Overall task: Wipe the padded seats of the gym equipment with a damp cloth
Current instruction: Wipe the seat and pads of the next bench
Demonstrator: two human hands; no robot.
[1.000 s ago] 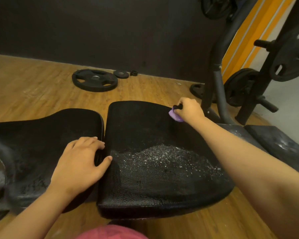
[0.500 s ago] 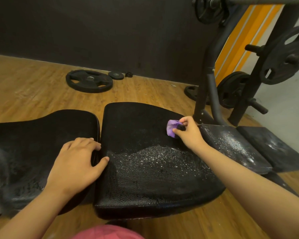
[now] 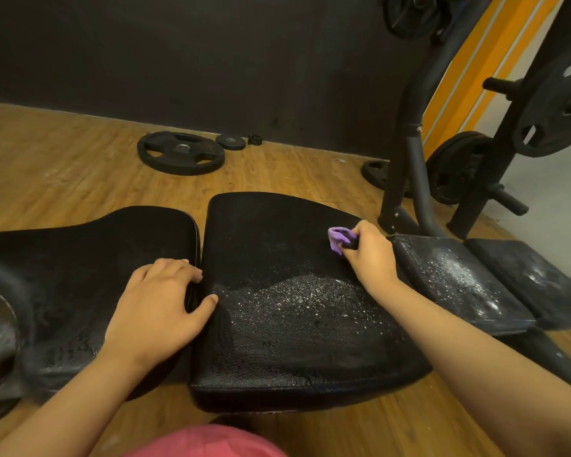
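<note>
Dim indoor light; glints on wet seat pad [image 3: 294, 298]; wide-angle bending at edges; slight blur lower corners.

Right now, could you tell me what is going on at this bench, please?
A person is partway through wiping a black padded seat. The right hand pinches a small purple cloth against the seat's far right part. The left hand rests across the gap between the seat and the neighbouring pad, thumb on the seat. Droplets glisten on the seat's near half; the far half looks dull.
</note>
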